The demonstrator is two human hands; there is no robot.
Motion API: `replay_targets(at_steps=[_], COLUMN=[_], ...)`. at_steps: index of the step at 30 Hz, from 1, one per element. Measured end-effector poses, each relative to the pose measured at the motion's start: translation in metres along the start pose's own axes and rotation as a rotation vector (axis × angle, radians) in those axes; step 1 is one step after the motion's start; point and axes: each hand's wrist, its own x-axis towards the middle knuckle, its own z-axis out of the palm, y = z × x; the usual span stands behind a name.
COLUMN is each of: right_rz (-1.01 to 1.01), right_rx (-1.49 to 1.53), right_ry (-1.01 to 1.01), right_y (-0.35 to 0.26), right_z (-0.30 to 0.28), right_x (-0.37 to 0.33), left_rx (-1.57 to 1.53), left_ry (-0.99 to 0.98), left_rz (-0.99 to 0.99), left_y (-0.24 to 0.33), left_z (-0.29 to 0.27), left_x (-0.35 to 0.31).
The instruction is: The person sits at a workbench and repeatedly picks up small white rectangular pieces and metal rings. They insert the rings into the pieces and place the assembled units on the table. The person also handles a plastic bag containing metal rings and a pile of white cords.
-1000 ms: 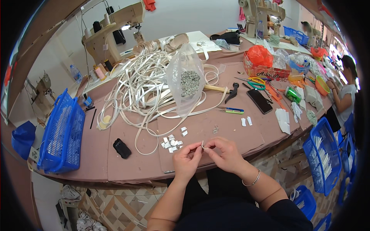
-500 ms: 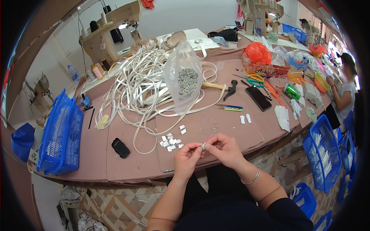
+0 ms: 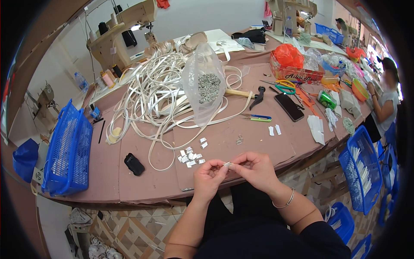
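Note:
Both my hands meet in front of me at the table's near edge. A small white strip piece [image 3: 227, 164] is pinched between the fingertips of my left hand [image 3: 208, 179] and my right hand [image 3: 256, 169]; the fingers cover most of it. Just beyond my left hand lies a pile of small folded white pieces [image 3: 189, 157], with two more a little farther off. A few thin metal rings or buckles [image 3: 239, 139] rest beyond my right hand. Farther right are two white strips [image 3: 277, 129]. A clear plastic bag [image 3: 202, 64] holds many small metal pieces.
White strapping [image 3: 142, 103] lies tangled behind the bag. Around it are a hammer [image 3: 257, 99], thread snips [image 3: 258, 117], a phone [image 3: 289, 108] and a black case [image 3: 134, 164]. Blue baskets [image 3: 67, 151] flank the table. A person [image 3: 386, 103] is at the far right.
The white piece has been turned between my fingertips and now lies flatter. My right-hand fingers have shifted slightly around it; both hands stay in nearly the same place.

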Motion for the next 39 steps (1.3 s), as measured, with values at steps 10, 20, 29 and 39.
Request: replay_targets(at_steps=[10, 20, 29, 39], right_rz=[0.074, 0.026, 0.095, 0.097], right_rx=[0.118, 0.025, 0.064, -0.027], right_ry=[-0.017, 0.0, -0.031, -0.005], right_y=[0.002, -0.004, -0.006, 0.0], right_z=[0.0, -0.002, -0.009, -0.009], right_x=[-0.001, 0.0, -0.001, -0.003], left_rx=[0.044, 0.135, 0.183, 0.256], left_ry=[-0.011, -0.008, -0.001, -0.05], left_rz=[0.007, 0.037, 0.008, -0.042], left_y=[0.002, 0.012, 0.011, 0.008], left_z=[0.003, 0.013, 0.017, 0.017], left_x=[-0.003, -0.001, -0.001, -0.001])
